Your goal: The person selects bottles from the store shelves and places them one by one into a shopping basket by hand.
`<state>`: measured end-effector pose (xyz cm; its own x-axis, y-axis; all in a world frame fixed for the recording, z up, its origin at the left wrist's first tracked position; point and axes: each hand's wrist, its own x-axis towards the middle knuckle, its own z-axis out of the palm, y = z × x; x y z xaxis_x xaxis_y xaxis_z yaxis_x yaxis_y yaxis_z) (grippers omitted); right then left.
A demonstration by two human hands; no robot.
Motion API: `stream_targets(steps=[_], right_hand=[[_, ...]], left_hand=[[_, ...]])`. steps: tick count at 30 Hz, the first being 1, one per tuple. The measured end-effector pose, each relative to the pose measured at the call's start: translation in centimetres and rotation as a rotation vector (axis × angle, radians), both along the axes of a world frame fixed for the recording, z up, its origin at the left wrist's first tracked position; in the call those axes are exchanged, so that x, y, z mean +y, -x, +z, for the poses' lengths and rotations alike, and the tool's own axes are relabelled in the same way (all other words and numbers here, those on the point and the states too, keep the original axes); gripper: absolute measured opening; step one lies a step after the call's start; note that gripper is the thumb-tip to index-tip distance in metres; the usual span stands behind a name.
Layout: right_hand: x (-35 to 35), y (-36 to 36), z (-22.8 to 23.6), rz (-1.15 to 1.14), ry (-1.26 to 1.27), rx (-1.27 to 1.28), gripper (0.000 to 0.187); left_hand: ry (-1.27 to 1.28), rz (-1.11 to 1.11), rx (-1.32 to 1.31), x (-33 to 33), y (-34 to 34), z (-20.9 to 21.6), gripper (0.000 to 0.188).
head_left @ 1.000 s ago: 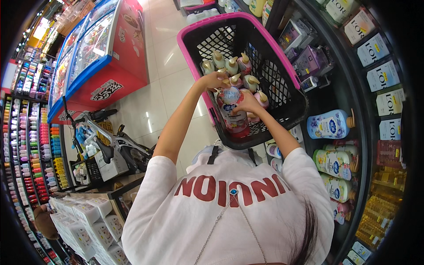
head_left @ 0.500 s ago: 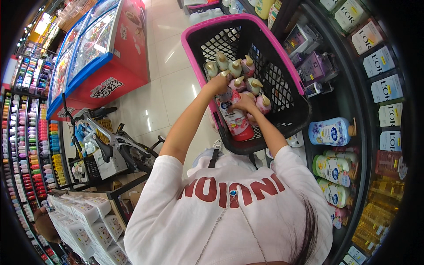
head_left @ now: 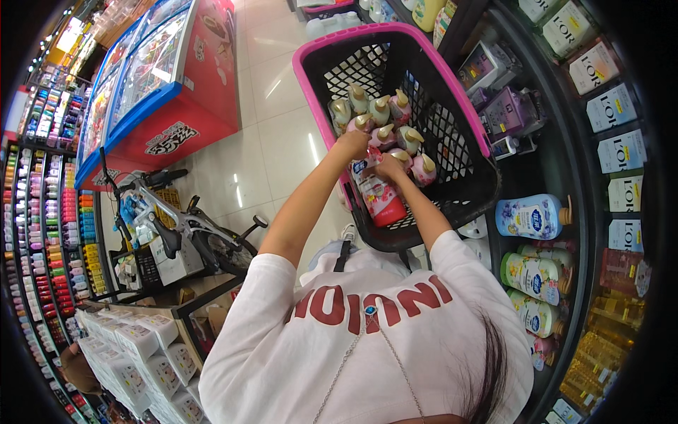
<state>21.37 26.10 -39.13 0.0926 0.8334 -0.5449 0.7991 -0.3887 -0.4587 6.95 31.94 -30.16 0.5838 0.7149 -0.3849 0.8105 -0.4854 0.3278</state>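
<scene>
A pink-and-red pump bottle (head_left: 380,198) leans at the near left side of a black basket with a pink rim (head_left: 302,67). My left hand (head_left: 353,144) is closed around its upper end, and the pump there is hidden by the fingers. Against the bottle's right side, near the top, my right hand (head_left: 388,168) grips it. Beyond both hands, several pump bottles stand together in the basket, among them a pale green one (head_left: 379,109) and a pink one (head_left: 424,169) just right of my right hand.
On the right, a dark shelf holds a blue pump bottle (head_left: 531,216), green-labelled pump bottles (head_left: 533,274) and boxed goods. At the left stand a red freezer with blue edging (head_left: 205,92) and a bicycle (head_left: 191,230). White packages (head_left: 141,353) are stacked at lower left.
The basket and its bottles sit slightly farther right in view. My right hand has shifted slightly along the upper part of the pump bottle; both hands stay on it.
</scene>
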Motion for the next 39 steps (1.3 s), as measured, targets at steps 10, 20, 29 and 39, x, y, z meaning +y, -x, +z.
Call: stream_targets(steps=[10,20,29,39], right_hand=[[-0.5,0.7,2.4,0.063,0.028,0.065,0.087],[-2.1,-2.0,3.9,0.067,0.058,0.296,0.070],[-6.7,-3.0,7.3,0.095,-0.212,0.134,0.062],[-19.1,-3.1,16.8,-0.635,-0.593,0.817,0.030]], left_hand=[[0.050,-0.101,0.057,0.8,1.1,-5.0,0.053],[0.018,-0.198,0.095,0.0,-0.2,-1.4,0.045],[0.013,-0.230,0.015,-0.2,-0.2,-1.0,0.040],[0.015,-0.178,-0.491,-2.6,0.4,4.5,0.033]])
